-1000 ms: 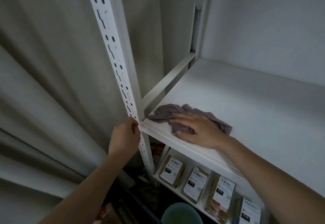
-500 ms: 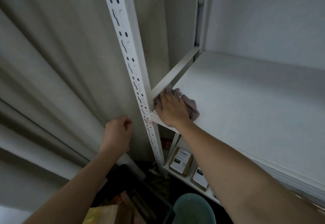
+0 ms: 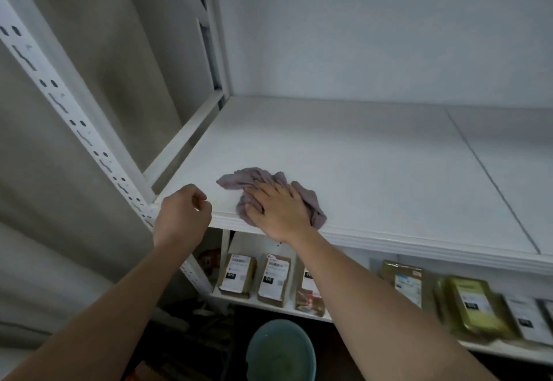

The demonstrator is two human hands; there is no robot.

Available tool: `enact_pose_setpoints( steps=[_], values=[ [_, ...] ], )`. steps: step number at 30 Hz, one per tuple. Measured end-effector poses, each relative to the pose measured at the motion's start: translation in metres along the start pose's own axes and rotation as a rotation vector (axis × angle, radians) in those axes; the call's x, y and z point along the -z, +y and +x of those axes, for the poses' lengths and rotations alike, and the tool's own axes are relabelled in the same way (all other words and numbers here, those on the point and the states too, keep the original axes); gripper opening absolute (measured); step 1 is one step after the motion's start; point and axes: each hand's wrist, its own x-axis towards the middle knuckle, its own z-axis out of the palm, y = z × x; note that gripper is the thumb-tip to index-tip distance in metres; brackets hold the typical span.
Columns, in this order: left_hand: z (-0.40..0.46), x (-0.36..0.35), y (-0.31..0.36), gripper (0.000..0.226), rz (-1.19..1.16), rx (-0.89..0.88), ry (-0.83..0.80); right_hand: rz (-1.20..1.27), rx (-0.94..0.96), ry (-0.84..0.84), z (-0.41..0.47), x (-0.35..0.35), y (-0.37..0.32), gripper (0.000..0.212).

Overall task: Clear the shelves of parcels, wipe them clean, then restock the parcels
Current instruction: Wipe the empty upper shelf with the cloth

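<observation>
Presently, findings as follows.

Upper shelf: white flat board shelf (image 3: 374, 153) of a white metal rack, surface bare apart from the cloth; a seam line runs front to back towards its right side.

Cloth: crumpled mauve-grey wiping cloth (image 3: 239, 178) lies near the front left of the upper shelf, long axis running from far left to near right, a loose tail pointing left towards the rack post.

Right hand (image 3: 279, 211): laid palm down on the cloth, fingers spread and pointing left and away, pressing it onto the board.

Left hand (image 3: 181, 216): fingers curled loosely, holding nothing, at the front left corner of the upper shelf; contact with the edge cannot be told.

Edges: cloth's near end sits just beside the shelf's front lip; slotted white upright post (image 3: 59, 105) stands to the left.

Open room: bare board extends behind and to the right of the cloth.

Lower shelf: brown labelled parcels (image 3: 238, 276) stand in a row, those at right blurred.

Floor: round teal bucket (image 3: 281, 350) below the rack.
</observation>
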Motion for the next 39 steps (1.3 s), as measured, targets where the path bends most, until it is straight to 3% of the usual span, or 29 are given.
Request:
enact_pose_setpoints(
  steps=[9, 19, 26, 29, 32, 36, 39],
  values=[
    [-0.023, -0.053, 0.078, 0.02, 0.058, -0.23, -0.237, -0.071, -0.406, 0.152, -0.066, 0.044, 0.119, 0.051],
    [-0.072, -0.148, 0.174, 0.039, 0.064, -0.299, -0.369, -0.139, -0.538, 0.185, -0.144, 0.09, 0.24, 0.051],
    [-0.112, -0.212, 0.224, 0.068, 0.299, -0.272, -0.553, -0.176, -0.621, 0.241, -0.194, 0.133, 0.339, 0.057],
    [-0.115, -0.222, 0.228, 0.078, 0.476, -0.263, -0.567, -0.175, -0.779, 0.302, -0.201, 0.15, 0.387, 0.052],
    [-0.112, -0.224, 0.232, 0.104, 0.506, -0.247, -0.616, -0.118, -0.912, 0.309, -0.183, 0.161, 0.424, 0.057],
    [-0.106, -0.222, 0.234, 0.123, 0.521, -0.244, -0.671, -0.06, -0.817, 0.265, -0.122, 0.153, 0.42, 0.055],
    [-0.101, -0.221, 0.234, 0.124, 0.516, -0.217, -0.729, -0.111, -0.554, 0.227, -0.09, 0.134, 0.373, 0.049]
  ],
)
